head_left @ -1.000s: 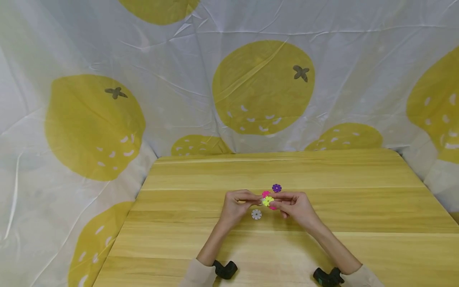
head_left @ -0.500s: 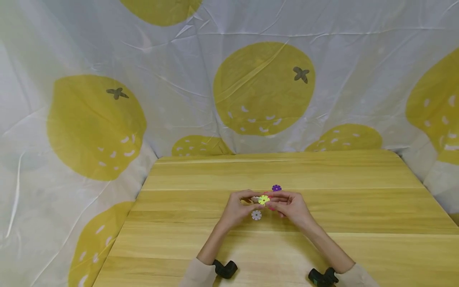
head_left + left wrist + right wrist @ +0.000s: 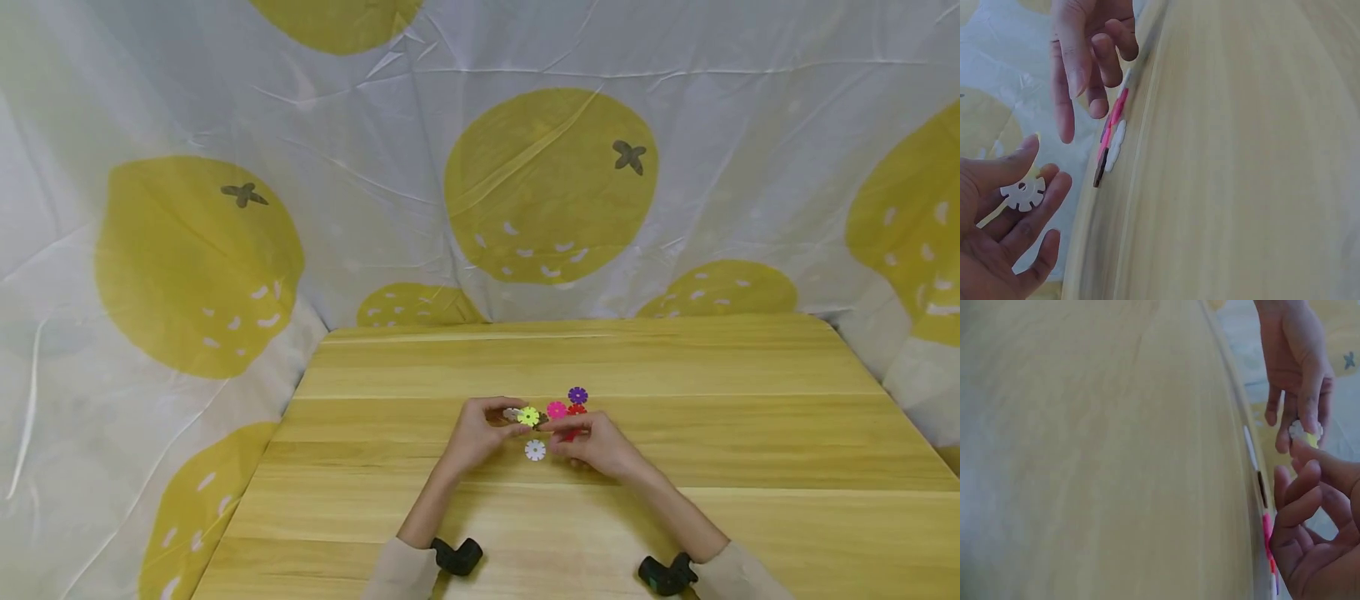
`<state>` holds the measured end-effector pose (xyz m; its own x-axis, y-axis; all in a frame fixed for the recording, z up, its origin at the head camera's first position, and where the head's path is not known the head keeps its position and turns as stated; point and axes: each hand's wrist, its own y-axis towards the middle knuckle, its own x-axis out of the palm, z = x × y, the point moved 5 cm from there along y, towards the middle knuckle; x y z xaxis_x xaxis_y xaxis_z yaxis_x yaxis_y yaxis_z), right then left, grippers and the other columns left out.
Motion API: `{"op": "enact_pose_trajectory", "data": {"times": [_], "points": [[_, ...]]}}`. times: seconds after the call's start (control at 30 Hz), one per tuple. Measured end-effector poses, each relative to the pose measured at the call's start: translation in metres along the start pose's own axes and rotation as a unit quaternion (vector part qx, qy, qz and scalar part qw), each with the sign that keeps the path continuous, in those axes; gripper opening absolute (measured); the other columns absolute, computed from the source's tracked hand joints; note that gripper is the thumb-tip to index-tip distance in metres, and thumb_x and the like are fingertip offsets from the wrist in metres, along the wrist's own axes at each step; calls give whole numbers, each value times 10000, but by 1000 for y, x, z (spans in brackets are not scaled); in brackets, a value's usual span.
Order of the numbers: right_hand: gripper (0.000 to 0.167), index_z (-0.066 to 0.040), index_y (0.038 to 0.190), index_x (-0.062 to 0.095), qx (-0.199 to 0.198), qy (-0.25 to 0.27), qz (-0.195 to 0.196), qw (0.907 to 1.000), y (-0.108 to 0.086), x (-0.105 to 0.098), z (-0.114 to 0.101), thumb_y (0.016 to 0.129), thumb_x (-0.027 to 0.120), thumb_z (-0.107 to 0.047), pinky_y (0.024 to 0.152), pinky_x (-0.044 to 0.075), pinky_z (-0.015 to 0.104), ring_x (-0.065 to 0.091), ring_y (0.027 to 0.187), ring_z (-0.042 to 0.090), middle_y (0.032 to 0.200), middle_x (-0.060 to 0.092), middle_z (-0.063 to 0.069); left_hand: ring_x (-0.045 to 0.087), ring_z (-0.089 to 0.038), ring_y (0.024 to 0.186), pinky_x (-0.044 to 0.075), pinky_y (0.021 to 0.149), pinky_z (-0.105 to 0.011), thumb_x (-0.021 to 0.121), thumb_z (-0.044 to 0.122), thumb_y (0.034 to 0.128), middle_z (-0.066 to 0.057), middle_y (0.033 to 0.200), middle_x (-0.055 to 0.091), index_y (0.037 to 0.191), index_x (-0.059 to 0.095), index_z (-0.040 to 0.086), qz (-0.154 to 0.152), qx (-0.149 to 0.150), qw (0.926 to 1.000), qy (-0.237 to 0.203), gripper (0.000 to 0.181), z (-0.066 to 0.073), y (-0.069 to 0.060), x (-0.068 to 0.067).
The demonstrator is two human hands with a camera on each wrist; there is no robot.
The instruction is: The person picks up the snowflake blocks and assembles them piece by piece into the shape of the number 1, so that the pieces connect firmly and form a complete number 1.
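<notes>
My left hand (image 3: pixel 476 437) pinches two notched, flower-shaped plastic discs joined together, a yellow disc (image 3: pixel 528 416) and a white disc (image 3: pixel 1024 194). Above the table they are held between thumb and fingers. Just to the right, my right hand (image 3: pixel 603 447) hovers with loosely bent fingers; nothing shows between them in the left wrist view. Under and around the hands lie a brown disc (image 3: pixel 543 420), a pink disc (image 3: pixel 557 409), a red disc (image 3: pixel 576 410) and a loose white disc (image 3: pixel 535 450). Part of the red and pink group is hidden behind the right hand.
A purple disc (image 3: pixel 577 395) lies farthest back on the wooden table (image 3: pixel 675 358). A white curtain (image 3: pixel 375 183) with large yellow fruit prints hangs behind the table and along its sides. Black wrist devices (image 3: pixel 457 557) sit at both sleeves.
Both hands were together at the yellow disc. The right hand has let go and drawn down and apart, while the left has carried the joined discs left. The brown and red discs now show.
</notes>
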<state>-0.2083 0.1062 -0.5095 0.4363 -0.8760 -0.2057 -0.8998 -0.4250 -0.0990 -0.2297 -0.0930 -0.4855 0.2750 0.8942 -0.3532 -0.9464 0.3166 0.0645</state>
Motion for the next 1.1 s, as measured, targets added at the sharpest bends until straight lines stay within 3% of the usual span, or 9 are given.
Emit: {"op": "enact_pose_trajectory", "data": {"times": [0.23,0.37,0.5,0.67,0.9,0.97,1.1], "points": [[348,23,1203,748,-273,-514,-268,9979,6,13,-1,878,816,-80,487,464,203,533,515,85,810,700,144,711,-122,830,542,667,-192,852,60,840,-142,1082,786,1122,789,50,12,-213,9998,-3,290,-5,-1,-2],[315,17,1127,780,-482,-909,-23,9947,8,15,-3,849,851,-110,494,376,178,452,525,34,664,607,53,721,-166,838,545,662,-205,854,71,840,-148,1047,790,1124,791,52,-2,-223,9998,-10,291,-4,-2,-2],[271,-28,1059,810,-439,-1307,245,9901,10,16,-4,817,881,-128,520,310,180,392,543,20,617,493,-44,730,-180,826,555,669,-213,853,69,839,-162,1027,790,1114,792,45,-17,-178,9998,9,283,-4,-2,-2],[211,-57,969,813,-264,-1543,383,9869,10,19,-5,776,897,-74,526,352,192,435,554,51,618,533,-37,737,-142,797,568,688,-211,850,60,838,-159,1036,792,1117,787,44,-78,-149,9999,28,287,-4,-2,0],[272,-109,904,734,-203,-2195,372,9747,3,19,-11,723,935,-82,696,473,210,571,781,99,832,663,-28,718,-106,794,552,691,-198,857,92,841,-120,1064,799,1117,793,78,-84,-178,9998,71,284,-5,-4,1],[285,-87,916,695,-285,-2114,192,9768,0,20,-13,740,917,-45,675,506,218,597,753,110,830,669,-5,706,-104,799,547,697,-201,861,107,841,-114,1075,799,1105,798,85,-89,-175,9998,67,272,-5,-4,1],[222,-18,962,641,-230,-1288,-164,9913,-4,19,-12,837,818,31,571,569,263,656,625,151,802,659,77,704,-124,838,541,715,-206,864,122,842,-108,1097,797,1087,802,93,-130,-215,9997,57,254,-4,-5,0]]}}
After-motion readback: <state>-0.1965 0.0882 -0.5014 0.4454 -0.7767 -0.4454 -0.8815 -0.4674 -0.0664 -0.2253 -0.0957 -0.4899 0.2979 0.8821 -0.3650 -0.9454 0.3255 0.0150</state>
